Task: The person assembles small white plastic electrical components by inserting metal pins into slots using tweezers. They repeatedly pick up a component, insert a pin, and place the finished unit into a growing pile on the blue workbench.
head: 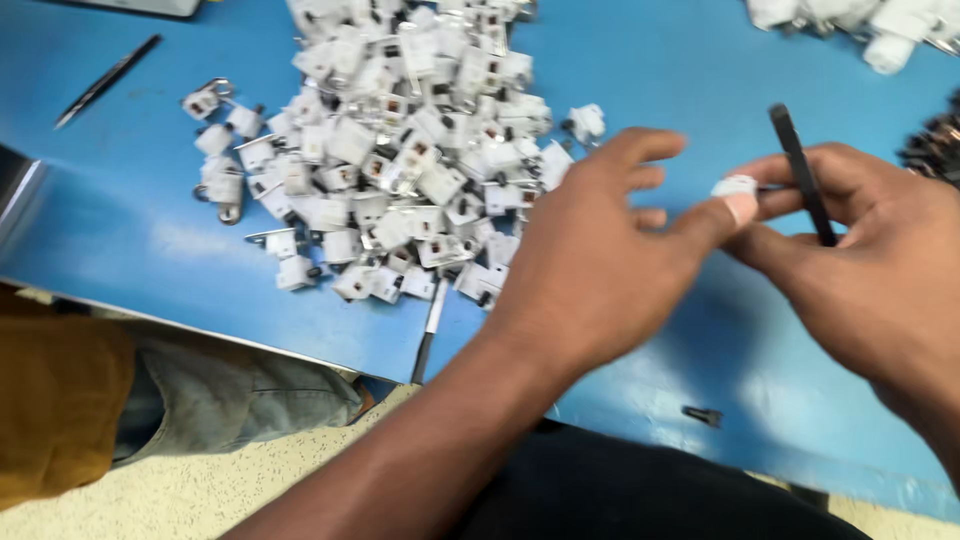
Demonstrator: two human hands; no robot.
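White plastic part (pixel 735 186) sits pinched between my left hand's (pixel 590 260) thumb and my right hand's (pixel 850 260) fingers, above the blue table (pixel 130 230). Right also grips black tweezers (pixel 800 175). I judge it light, rigid, slippery; grip its flat sides.

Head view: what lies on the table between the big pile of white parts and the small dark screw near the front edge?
In the head view, the left hand hangs over most of that stretch between pile and screw; otherwise only bare blue table shows.
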